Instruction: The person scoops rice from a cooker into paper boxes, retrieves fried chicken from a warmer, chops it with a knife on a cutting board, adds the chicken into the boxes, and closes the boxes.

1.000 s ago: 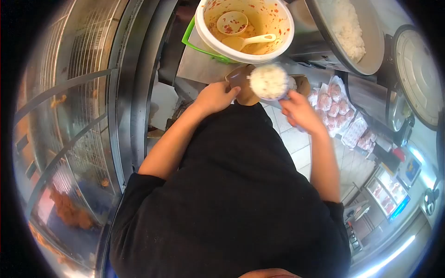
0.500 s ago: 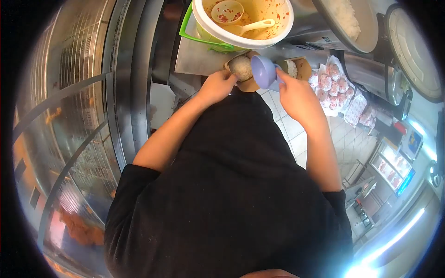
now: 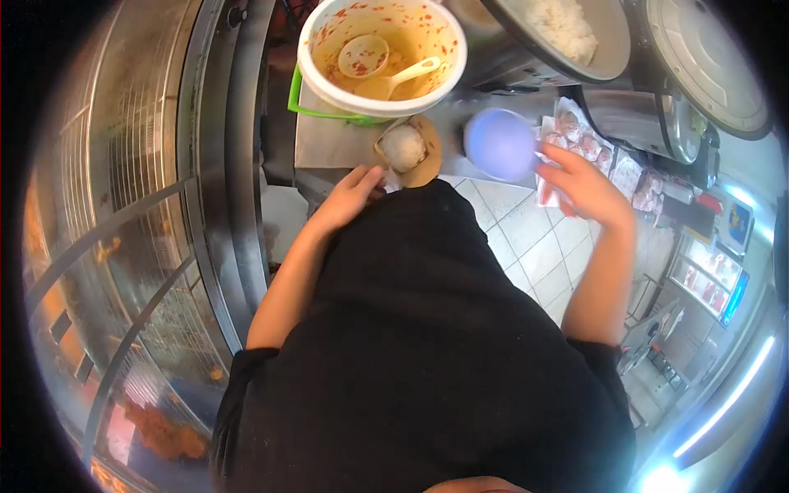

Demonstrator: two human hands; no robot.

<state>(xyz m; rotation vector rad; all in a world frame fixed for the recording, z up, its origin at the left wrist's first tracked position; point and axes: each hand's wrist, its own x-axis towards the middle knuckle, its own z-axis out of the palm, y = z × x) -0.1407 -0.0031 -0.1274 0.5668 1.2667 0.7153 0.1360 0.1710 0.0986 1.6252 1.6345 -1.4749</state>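
Observation:
A purple bowl-shaped scoop [image 3: 500, 145], blurred and with its inside showing, is held by my right hand [image 3: 579, 179], whose fingers close on its right side. To its left, a brown paper container [image 3: 424, 171] stands at the counter's front edge with a mound of white rice [image 3: 403, 148] in it. My left hand [image 3: 352, 193] is at the container's lower left, thumb and fingers drawn together; whether it grips the container's edge is not clear. Behind the container is a white bucket [image 3: 452, 62] with a ladle [image 3: 363, 56] and a pale spoon [image 3: 399, 80] in it.
An open rice cooker [image 3: 612, 49] with white rice stands at the back right, its round lid [image 3: 707, 62] raised. Wrapped packages [image 3: 588, 148] lie right of the scoop. A steel counter [image 3: 329, 146] extends under the bucket. A glass display cabinet [image 3: 123, 205] fills the left side.
Rice from the scoop is now in the paper container. My right hand has moved right with the emptied scoop. The second rice container beside the packages no longer shows.

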